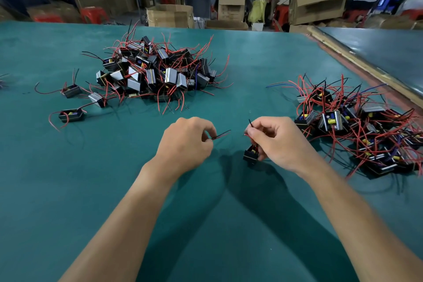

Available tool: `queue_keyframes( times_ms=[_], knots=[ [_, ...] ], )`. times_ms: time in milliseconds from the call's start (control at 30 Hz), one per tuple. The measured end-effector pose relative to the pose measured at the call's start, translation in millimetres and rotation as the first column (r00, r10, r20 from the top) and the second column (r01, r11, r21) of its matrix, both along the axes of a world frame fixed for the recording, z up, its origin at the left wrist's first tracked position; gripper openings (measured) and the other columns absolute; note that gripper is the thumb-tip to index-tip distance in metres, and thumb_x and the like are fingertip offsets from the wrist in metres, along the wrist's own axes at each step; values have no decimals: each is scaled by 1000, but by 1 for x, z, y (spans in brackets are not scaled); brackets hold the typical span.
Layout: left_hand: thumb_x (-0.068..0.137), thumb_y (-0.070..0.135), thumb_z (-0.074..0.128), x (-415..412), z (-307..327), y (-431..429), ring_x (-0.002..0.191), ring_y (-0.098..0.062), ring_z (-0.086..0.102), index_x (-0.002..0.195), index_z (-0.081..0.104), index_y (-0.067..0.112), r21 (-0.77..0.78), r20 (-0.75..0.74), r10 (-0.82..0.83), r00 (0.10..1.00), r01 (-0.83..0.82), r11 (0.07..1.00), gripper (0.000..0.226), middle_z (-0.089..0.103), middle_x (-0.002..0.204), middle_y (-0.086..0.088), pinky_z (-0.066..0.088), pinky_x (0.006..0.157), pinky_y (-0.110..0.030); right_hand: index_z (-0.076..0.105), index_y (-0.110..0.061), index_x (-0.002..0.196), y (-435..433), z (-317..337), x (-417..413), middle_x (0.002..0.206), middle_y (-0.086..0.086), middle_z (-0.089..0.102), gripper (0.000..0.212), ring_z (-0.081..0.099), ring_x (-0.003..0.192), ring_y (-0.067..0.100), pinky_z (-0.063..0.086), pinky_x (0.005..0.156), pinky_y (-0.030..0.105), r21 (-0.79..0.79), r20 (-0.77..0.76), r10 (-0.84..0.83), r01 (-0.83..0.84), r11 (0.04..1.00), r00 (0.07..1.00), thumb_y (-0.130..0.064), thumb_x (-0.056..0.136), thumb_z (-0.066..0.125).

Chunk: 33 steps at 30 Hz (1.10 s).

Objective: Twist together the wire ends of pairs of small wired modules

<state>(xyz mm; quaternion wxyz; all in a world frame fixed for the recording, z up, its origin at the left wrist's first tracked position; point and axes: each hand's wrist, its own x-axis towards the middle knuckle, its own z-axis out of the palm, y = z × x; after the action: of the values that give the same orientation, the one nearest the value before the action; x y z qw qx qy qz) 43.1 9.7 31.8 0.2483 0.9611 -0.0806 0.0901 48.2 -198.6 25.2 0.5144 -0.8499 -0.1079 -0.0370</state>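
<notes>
My left hand (pixel 187 142) pinches a red-and-black wire pair (pixel 220 134) between thumb and forefinger, the free tips projecting toward the right of the frame. The module those wires belong to is hidden under my palm, if it is there at all. My right hand (pixel 274 142) pinches a second pair of wire ends (pixel 250 124), with the black tip pointing up and slightly left and the red tip pointing left. One module (pixel 250 156) hangs below my right fingers; I cannot tell whether it touches the green table (pixel 251 71). The two sets of tips face each other across a gap at frame centre, apart and not crossed. The left pair's long axis runs nearly horizontal, while the right black tip stands nearly upright. In my judgement, the next move requires closing that gap and laying the tips parallel before twisting; both hands are about equally near. Count: two held wire pairs, one visible held module, three loose modules (pixel 72 90) at centre left, one large pile (pixel 155 71) at upper left, and one right pile (pixel 357 126) at the right edge.
</notes>
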Motion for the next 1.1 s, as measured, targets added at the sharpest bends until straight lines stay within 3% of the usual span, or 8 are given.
queue_keyframes(
  times_ms=[233,333,467,633,800,900,1000,1100],
  knots=[
    [79,4,49,-4,1,-1,78,-23,56,86,54,28,43,-90,-100,991,104,994,25,71,84,10,50,73,-34,60,-30,95,1,-2,1,72,-10,64,24,60,55,28,59,58,52,-9,58,-19,19,1000,998,-6,92,62],
    [79,4,48,-4,2,0,81,-24,57,82,61,27,74,-104,-101,989,109,991,27,70,87,7,51,74,-34,55,-30,90,1,0,0,76,-4,62,26,62,61,38,58,59,55,3,80,-15,15,1000,997,-5,92,60],
    [87,21,53,-3,-1,-1,81,-21,57,87,73,23,125,-69,-60,996,68,990,20,66,84,8,44,70,-30,56,-22,84,1,0,-1,71,-6,58,23,69,60,22,61,62,51,7,79,-11,10,1000,997,-2,92,60],
    [94,41,55,-1,-2,-1,63,-30,49,64,56,7,104,-61,36,997,-29,994,45,48,54,-4,33,54,-32,63,-18,81,4,-2,-2,75,3,70,20,72,64,20,62,69,48,8,31,-5,5,1000,1000,-1,90,61],
    [90,39,62,-1,0,0,78,-25,62,79,73,19,49,-68,75,995,-72,996,25,69,75,1,45,66,-30,65,-14,78,4,-1,-2,76,6,72,17,74,69,23,62,75,45,37,-9,13,-12,999,1000,-2,90,63],
    [88,34,64,-2,-1,-1,86,-22,61,79,72,23,22,-36,70,997,-69,997,16,67,84,6,45,72,-30,64,-5,83,5,1,-3,83,15,72,14,74,72,21,62,73,35,88,-33,22,-19,996,999,3,92,58],
    [86,32,67,-2,-1,-1,89,-20,55,81,73,26,25,3,42,999,-42,999,10,58,91,4,39,73,-29,59,2,89,5,1,-4,90,13,74,12,75,81,21,61,71,29,133,-57,15,-7,991,998,8,95,51],
    [81,30,71,-2,0,0,77,-17,54,75,73,26,2,-8,-10,1000,10,1000,8,57,77,7,39,64,-26,56,-6,86,6,0,-3,97,10,75,18,74,89,18,61,73,29,173,-92,1,15,985,996,8,97,49]
  ],
)
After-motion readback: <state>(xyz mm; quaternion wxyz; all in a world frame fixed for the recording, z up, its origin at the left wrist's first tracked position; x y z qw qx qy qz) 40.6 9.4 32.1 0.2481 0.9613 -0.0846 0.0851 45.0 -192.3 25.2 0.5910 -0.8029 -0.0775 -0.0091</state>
